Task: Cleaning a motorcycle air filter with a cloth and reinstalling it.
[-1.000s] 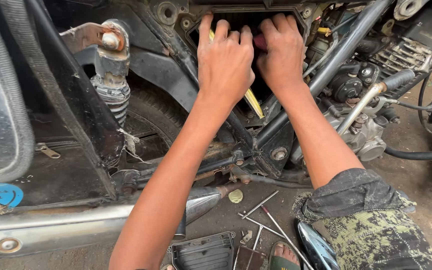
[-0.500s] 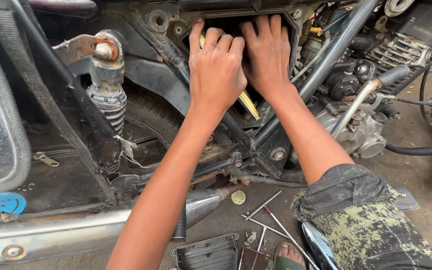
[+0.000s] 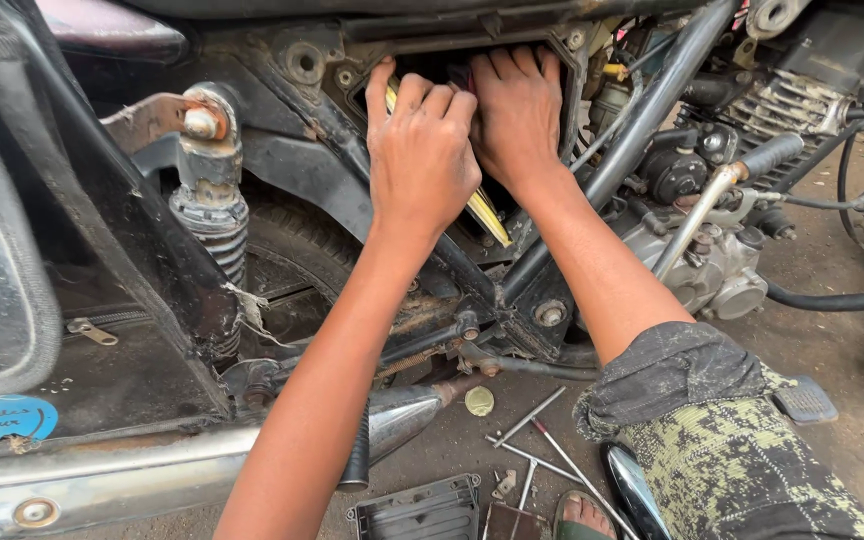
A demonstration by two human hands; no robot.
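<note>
A motorcycle stands with its side cover off, showing a dark airbox opening point(image 3: 560, 60) in the frame. A flat filter element with a yellow edge point(image 3: 490, 217) sits tilted in that opening. My left hand point(image 3: 420, 155) grips the filter's left side, fingers curled over its upper edge. My right hand point(image 3: 517, 112) lies against it just to the right, fingertips reaching into the top of the opening. A bit of red point(image 3: 462, 75) shows between the two hands. Most of the filter is hidden behind them.
A rear shock absorber point(image 3: 210, 195) and the tyre point(image 3: 297, 245) are left of the opening, a chrome exhaust point(image 3: 152, 470) below. Kick lever point(image 3: 717, 195) and engine point(image 3: 802, 100) lie right. Thin metal tools point(image 3: 537, 440), a black cover point(image 3: 417, 510) and a sandalled foot point(image 3: 582, 518) are on the ground.
My right hand has slid left until it sits tight against my left hand. Both hands have pushed further into the opening, and less of the yellow edge shows.
</note>
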